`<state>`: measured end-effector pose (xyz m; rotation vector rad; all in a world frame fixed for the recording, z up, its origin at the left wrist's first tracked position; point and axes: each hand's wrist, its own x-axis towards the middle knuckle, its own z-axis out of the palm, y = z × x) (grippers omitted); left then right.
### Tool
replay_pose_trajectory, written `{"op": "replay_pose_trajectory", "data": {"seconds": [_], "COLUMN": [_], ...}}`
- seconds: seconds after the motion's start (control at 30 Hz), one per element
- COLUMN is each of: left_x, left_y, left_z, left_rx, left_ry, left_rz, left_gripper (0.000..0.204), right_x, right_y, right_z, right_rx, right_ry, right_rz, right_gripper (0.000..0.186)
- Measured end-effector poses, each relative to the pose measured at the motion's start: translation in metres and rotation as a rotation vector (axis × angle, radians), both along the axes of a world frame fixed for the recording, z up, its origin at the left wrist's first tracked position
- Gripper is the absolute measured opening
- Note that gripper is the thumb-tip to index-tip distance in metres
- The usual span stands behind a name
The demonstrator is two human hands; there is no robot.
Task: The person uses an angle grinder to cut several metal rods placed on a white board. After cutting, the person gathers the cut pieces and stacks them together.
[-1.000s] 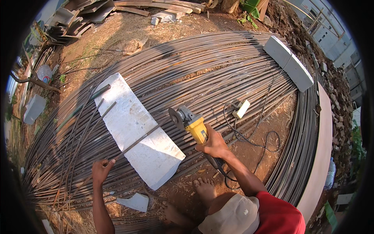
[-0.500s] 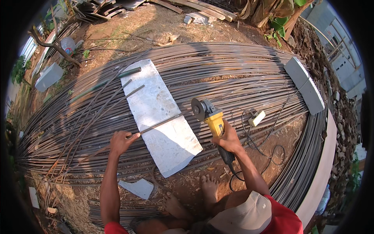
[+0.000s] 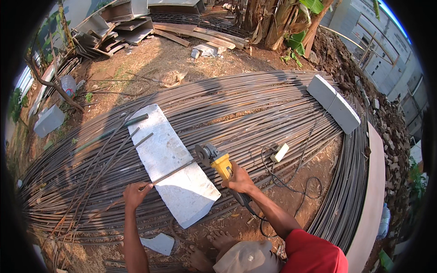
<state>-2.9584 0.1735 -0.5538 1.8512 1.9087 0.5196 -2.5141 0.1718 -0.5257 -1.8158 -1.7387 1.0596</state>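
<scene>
My right hand [image 3: 236, 179] grips a yellow angle grinder [image 3: 223, 166], whose metal disc [image 3: 203, 155] is at the right end of a thin steel rod [image 3: 175, 171], close beside or against it. My left hand [image 3: 135, 193] pinches that rod near the left edge of a pale rectangular slab [image 3: 184, 198]. The rod lies across the slab, with shorter rods and a green tube [image 3: 136, 119] on its far part. Beneath the slab spread many long rusty rebars [image 3: 246, 109]. The grinder's black cord runs right to a white socket block [image 3: 279, 153].
A white block [image 3: 333, 103] rests on the bars at right, beside a long board [image 3: 373, 173] and rubble [image 3: 391, 154]. Behind are planks [image 3: 195, 35], stacked formwork [image 3: 107, 34] and banana plants [image 3: 277, 25]. At left are a branch [image 3: 57, 88] and another block [image 3: 49, 121].
The view has shifted between frames. The grinder in my right hand has come closer to the rod's right end. My left hand still holds the rod over the slab.
</scene>
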Motion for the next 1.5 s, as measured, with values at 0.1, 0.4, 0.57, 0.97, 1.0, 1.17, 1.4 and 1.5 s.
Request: {"op": "replay_pose_trajectory", "data": {"seconds": [0.1,0.4,0.57,0.97,1.0,1.17,1.4,1.5], "left_x": [0.005,-0.002,0.005,0.011,0.004,0.0,-0.026,-0.027], "left_y": [-0.003,-0.005,-0.006,0.003,-0.001,-0.005,-0.022,-0.025], "left_z": [-0.005,0.0,0.001,0.009,0.005,0.004,0.011,0.012], "left_rx": [-0.048,-0.051,-0.025,-0.093,-0.058,-0.081,-0.111,-0.09], "left_ry": [-0.006,0.014,0.075,-0.019,-0.03,-0.004,0.045,0.094], "left_rz": [0.002,-0.004,-0.003,-0.022,-0.021,0.022,0.069,0.091], "left_gripper": [0.052,0.053,0.056,0.054,0.054,0.051,0.05,0.051], "right_x": [0.003,0.0,0.004,0.011,0.007,0.016,0.02,0.008], "right_y": [-0.006,-0.008,-0.008,-0.011,-0.011,-0.012,-0.019,-0.016], "right_z": [-0.01,-0.006,-0.01,-0.003,-0.002,-0.01,-0.001,-0.005], "right_rx": [0.021,0.052,0.099,0.108,0.092,0.146,0.035,0.052], "right_ry": [0.037,0.017,0.018,0.033,0.002,0.019,0.052,0.051], "right_rz": [-0.017,0.002,-0.002,0.013,-0.008,0.003,0.003,0.034], "right_gripper": [0.088,0.078,0.077,0.072,0.075,0.078,0.087,0.089]}}
